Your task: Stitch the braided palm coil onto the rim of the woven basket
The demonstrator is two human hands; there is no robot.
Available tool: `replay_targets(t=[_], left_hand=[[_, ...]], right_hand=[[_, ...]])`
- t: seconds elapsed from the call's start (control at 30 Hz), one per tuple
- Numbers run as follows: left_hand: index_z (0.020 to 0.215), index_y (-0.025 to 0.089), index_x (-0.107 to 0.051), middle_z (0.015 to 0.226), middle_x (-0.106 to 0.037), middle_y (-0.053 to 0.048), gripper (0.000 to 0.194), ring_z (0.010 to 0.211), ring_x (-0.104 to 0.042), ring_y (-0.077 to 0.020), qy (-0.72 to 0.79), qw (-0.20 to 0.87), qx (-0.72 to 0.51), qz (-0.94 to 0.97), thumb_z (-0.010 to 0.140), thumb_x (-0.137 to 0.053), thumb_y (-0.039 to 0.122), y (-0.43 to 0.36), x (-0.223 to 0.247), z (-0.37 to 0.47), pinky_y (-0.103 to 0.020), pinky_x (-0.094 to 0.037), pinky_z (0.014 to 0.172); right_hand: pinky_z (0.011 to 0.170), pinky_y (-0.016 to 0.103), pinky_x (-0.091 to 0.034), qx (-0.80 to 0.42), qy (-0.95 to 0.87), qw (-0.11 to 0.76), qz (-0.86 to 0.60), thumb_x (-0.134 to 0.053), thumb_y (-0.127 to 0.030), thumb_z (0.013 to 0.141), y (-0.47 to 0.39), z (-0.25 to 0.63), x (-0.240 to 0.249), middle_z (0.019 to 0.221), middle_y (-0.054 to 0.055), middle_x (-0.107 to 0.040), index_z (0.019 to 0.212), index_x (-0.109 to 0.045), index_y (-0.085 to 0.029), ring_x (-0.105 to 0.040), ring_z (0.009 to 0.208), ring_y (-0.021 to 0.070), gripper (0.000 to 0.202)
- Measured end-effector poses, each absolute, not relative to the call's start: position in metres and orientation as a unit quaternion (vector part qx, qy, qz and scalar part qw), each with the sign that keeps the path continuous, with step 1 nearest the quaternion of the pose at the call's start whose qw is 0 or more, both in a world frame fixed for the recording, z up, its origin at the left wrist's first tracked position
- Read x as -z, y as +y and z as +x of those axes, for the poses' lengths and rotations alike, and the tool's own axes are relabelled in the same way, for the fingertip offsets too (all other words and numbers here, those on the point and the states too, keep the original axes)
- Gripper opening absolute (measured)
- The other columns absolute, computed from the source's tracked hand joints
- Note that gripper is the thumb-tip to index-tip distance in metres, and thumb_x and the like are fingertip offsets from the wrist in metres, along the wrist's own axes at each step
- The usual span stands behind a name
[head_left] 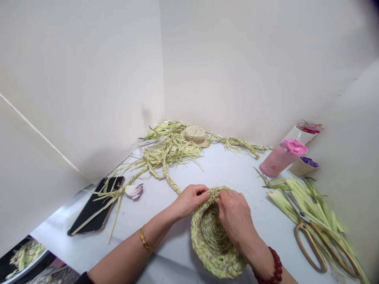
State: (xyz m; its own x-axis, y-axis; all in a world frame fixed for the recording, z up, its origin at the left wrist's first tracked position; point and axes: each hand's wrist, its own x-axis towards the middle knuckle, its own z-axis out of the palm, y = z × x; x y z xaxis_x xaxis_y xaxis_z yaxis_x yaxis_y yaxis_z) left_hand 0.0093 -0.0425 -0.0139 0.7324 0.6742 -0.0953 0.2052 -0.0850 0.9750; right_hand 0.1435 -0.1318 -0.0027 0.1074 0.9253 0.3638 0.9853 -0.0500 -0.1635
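A round, coiled basket of braided green-yellow husk (217,264) stands with its opening tilted toward me. My left hand (191,200) is closed on the upper left of its rim, thumb and fingers pinching the braid. At the top right of the rim, my right hand (235,213) is closed on the edge, its fingertips partly hidden inside. A long braid (167,175) runs from behind my left hand back to a pile of loose husk strips (180,152). Whether a needle or thread is between my fingers cannot be made out.
A small woven hat (194,135) lies on the pile at the back. On the left are a black phone (99,209) and garlic (134,191). At the right stand a pink bottle (274,161) and cups, with gold-handled scissors (310,240) on green husks (316,205). Walls enclose the back.
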Motion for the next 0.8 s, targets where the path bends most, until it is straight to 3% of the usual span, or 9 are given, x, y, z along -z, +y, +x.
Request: replay_targets(t=[0.23,0.37,0.63,0.8], left_hand=[[0.075,0.011,-0.060,0.063,-0.045,0.003,0.023,0.061,-0.036,-0.0096,0.309,0.556,-0.207,0.743,0.078,-0.047,0.030,-0.044,0.012,0.008,-0.020,-0.029,0.056],[0.070,0.012,-0.056,0.061,-0.042,0.003,0.022,0.060,-0.035,-0.0091,0.307,0.536,-0.217,0.756,0.079,-0.045,0.029,-0.044,0.012,0.008,-0.020,-0.027,0.055],[0.059,0.015,-0.045,0.055,-0.031,0.005,0.023,0.054,-0.027,-0.0078,0.314,0.535,-0.224,0.752,0.078,-0.045,0.028,-0.043,0.018,0.007,-0.021,-0.021,0.050],[0.071,0.011,-0.058,0.058,-0.040,0.004,0.024,0.055,-0.031,-0.0081,0.306,0.580,-0.197,0.728,0.077,-0.048,0.033,-0.045,0.014,0.008,-0.021,-0.025,0.051]], right_hand=[[0.066,0.032,-0.029,0.068,-0.670,0.150,-0.724,-0.052,-0.016,0.084,-0.130,0.147,-0.012,0.070,0.004,-0.058,0.070,-0.055,-0.018,-0.048,0.069,0.0204,0.015],[0.071,0.033,-0.028,0.072,-0.677,0.190,-0.707,-0.050,-0.022,0.085,-0.116,0.155,-0.034,0.081,0.006,-0.059,0.078,-0.060,-0.019,-0.047,0.081,0.0220,0.013],[0.055,0.025,-0.028,-0.308,-0.634,0.334,-0.626,-0.050,-0.013,0.066,-0.070,0.157,-0.027,0.055,-0.003,-0.049,0.056,-0.048,-0.018,-0.040,0.057,0.0116,0.011],[0.058,0.025,-0.036,-0.368,-0.583,0.434,-0.579,-0.037,-0.035,0.083,-0.051,0.160,-0.044,0.064,-0.002,-0.052,0.071,-0.041,-0.021,-0.044,0.056,0.0112,0.019]])
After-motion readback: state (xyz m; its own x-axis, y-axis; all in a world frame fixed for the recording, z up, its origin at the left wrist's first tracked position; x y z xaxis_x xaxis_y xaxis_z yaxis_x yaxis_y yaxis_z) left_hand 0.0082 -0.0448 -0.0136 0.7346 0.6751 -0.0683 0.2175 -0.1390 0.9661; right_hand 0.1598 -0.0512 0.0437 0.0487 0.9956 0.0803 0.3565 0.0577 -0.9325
